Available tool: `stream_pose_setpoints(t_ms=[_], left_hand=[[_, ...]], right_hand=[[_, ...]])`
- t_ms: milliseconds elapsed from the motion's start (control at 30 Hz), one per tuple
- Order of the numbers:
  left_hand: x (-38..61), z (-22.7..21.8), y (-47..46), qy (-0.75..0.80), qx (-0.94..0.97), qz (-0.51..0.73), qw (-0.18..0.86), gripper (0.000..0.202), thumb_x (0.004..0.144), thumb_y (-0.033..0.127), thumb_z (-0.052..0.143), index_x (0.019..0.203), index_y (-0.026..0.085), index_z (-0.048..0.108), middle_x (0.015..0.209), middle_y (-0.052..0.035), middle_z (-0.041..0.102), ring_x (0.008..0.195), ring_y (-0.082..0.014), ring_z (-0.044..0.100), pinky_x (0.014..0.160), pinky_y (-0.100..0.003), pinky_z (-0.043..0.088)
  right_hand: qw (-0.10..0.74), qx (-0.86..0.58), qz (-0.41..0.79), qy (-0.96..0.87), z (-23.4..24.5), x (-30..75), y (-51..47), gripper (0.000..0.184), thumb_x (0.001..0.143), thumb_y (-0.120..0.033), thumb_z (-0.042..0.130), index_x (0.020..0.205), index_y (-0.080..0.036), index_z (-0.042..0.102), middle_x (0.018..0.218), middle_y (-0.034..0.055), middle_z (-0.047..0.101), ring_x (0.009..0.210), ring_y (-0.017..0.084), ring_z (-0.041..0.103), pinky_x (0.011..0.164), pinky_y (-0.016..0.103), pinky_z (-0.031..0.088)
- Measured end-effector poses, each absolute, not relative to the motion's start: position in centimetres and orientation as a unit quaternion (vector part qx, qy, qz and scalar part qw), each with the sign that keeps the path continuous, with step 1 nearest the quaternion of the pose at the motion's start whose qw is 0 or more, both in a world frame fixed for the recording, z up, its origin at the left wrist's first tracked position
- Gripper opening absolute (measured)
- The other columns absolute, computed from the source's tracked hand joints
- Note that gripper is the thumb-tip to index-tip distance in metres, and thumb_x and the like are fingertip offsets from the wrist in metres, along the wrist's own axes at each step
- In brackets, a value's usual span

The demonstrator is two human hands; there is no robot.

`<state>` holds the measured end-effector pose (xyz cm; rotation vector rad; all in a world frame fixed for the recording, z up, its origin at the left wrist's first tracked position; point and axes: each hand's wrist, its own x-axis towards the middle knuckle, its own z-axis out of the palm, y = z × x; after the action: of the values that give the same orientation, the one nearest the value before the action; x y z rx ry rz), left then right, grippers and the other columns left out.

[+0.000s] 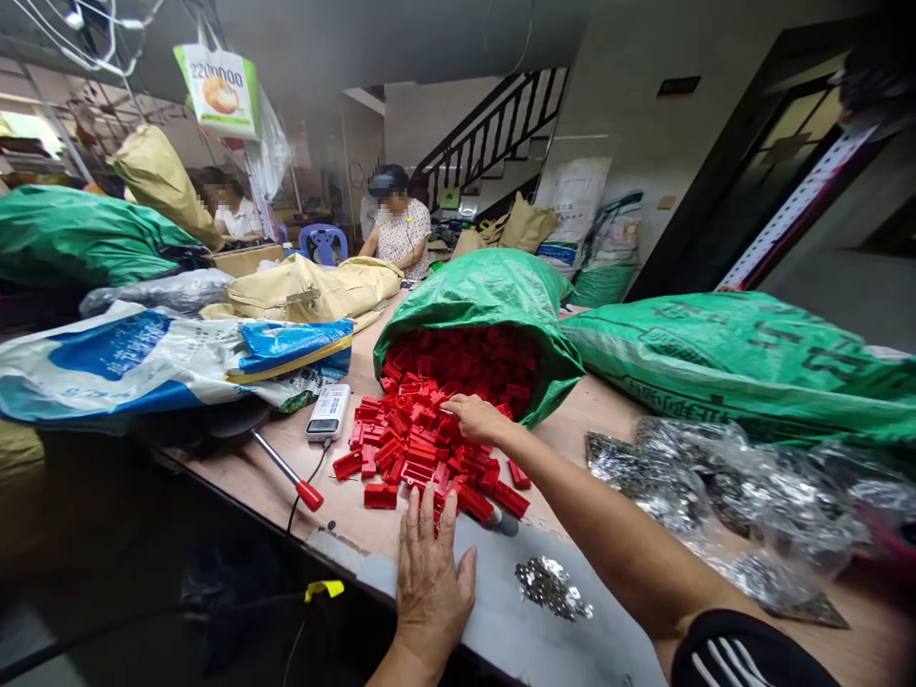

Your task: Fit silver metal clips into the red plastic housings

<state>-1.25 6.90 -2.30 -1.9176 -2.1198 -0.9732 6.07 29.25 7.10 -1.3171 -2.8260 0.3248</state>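
Note:
A heap of red plastic box-like parts spills out of a green woven sack onto the table. My right hand reaches across to the heap near the sack's mouth. Its index finger stretches out over the parts, and I see nothing gripped in it; the other fingers are partly hidden. At the near edge of the heap, my left hand is open, palm down, fingertips by the closest red parts. Small shiny metal pieces lie in a little pile on the grey mat, right of my left hand.
Clear bags of metal pieces lie at right, before another green sack. A white device with a cable and a red-tipped lever sit left of the heap. Beyond are a blue-white sack and a seated person.

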Motion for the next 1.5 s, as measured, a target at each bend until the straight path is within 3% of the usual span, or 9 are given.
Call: stream_pose_setpoints(t_ms=[200,300,400,633,800,967,1133,1367,1500], left_hand=[[-1.3,-2.1,6.8,-0.701,-0.632,-0.323,0.063,0.06,0.084,0.022,0.054,0.142,0.023,0.038,0.148,-0.0105,0.036,0.139,-0.0322,0.027,0.109,-0.049,0.036],[-1.4,-2.0,6.9,-0.702,-0.633,-0.32,0.064,0.059,0.085,0.016,0.05,0.142,0.022,0.038,0.147,-0.0112,0.037,0.139,-0.031,0.027,0.108,-0.049,0.036],[-1.5,-2.0,6.9,-0.702,-0.631,-0.325,0.065,0.059,0.084,0.011,0.048,0.141,0.022,0.039,0.147,-0.0105,0.037,0.139,-0.0296,0.027,0.109,-0.047,0.036],[-2.1,-2.1,6.8,-0.686,-0.641,-0.342,0.046,0.054,0.086,0.009,0.042,0.139,0.02,0.041,0.146,-0.0116,0.038,0.139,-0.0279,0.028,0.11,-0.046,0.034],[-2.6,-2.4,6.8,-0.664,-0.649,-0.37,0.031,0.052,0.087,0.011,0.044,0.138,0.019,0.041,0.144,-0.0128,0.039,0.137,-0.029,0.031,0.11,-0.05,0.033],[-3.3,-3.0,6.9,-0.631,-0.652,-0.418,0.04,0.049,0.087,0.015,0.048,0.135,0.016,0.041,0.14,-0.0164,0.04,0.135,-0.0305,0.032,0.11,-0.053,0.031],[-3.5,-2.8,6.2,-0.601,-0.644,-0.473,0.025,0.043,0.088,0.02,0.051,0.13,0.017,0.045,0.136,-0.0156,0.043,0.132,-0.0293,0.036,0.109,-0.052,0.033],[-1.2,-0.7,3.1,-0.555,-0.639,-0.525,-0.089,0.05,0.085,0.024,0.059,0.132,0.022,0.041,0.129,-0.0117,0.051,0.126,-0.0254,0.045,0.108,-0.047,0.036],[-0.4,-0.7,1.6,-0.535,-0.607,-0.544,-0.222,0.05,0.081,0.023,0.064,0.127,0.022,0.046,0.126,-0.0106,0.054,0.121,-0.0241,0.05,0.105,-0.044,0.04]], right_hand=[[0.041,-0.35,0.124,-0.928,8.6,7.2,26.9,0.069,0.072,0.003,0.042,0.132,-0.029,0.053,0.137,0.0028,0.051,0.12,0.018,0.051,0.101,0.029,0.038],[0.106,-0.346,0.139,-0.922,9.5,8.8,25.6,0.064,0.075,0.004,0.039,0.13,-0.025,0.055,0.132,0.0043,0.055,0.118,0.017,0.052,0.101,0.028,0.039],[0.181,-0.384,0.163,-0.891,9.8,11.1,24.0,0.052,0.081,-0.002,0.04,0.124,-0.024,0.06,0.123,0.0052,0.061,0.111,0.018,0.057,0.098,0.032,0.042],[0.233,-0.487,0.23,-0.81,7.8,18.3,17.3,0.033,0.09,-0.021,0.042,0.115,-0.022,0.064,0.113,0.0064,0.067,0.102,0.021,0.062,0.09,0.034,0.047],[0.226,-0.578,0.264,-0.738,5.2,22.3,11.8,0.031,0.091,-0.033,0.041,0.112,-0.021,0.061,0.09,0.0053,0.07,0.074,0.018,0.065,0.07,0.03,0.05],[0.226,-0.597,0.215,-0.739,2.3,24.1,8.3,0.018,0.085,-0.03,0.049,0.09,-0.022,0.063,0.091,0.004,0.069,0.084,0.02,0.063,0.075,0.03,0.046],[0.193,-0.608,0.191,-0.746,1.4,24.0,6.8,0.014,0.084,-0.026,0.049,0.086,-0.023,0.062,0.09,0.0027,0.066,0.083,0.019,0.06,0.075,0.029,0.044],[0.181,-0.613,0.188,-0.746,1.9,22.4,6.9,0.012,0.084,-0.026,0.052,0.087,-0.023,0.063,0.093,0.003,0.066,0.083,0.018,0.06,0.074,0.027,0.043],[0.167,-0.615,0.181,-0.749,1.7,22.2,7.1,0.01,0.084,-0.024,0.052,0.081,-0.023,0.062,0.089,0.0022,0.065,0.083,0.017,0.059,0.074,0.027,0.041]])
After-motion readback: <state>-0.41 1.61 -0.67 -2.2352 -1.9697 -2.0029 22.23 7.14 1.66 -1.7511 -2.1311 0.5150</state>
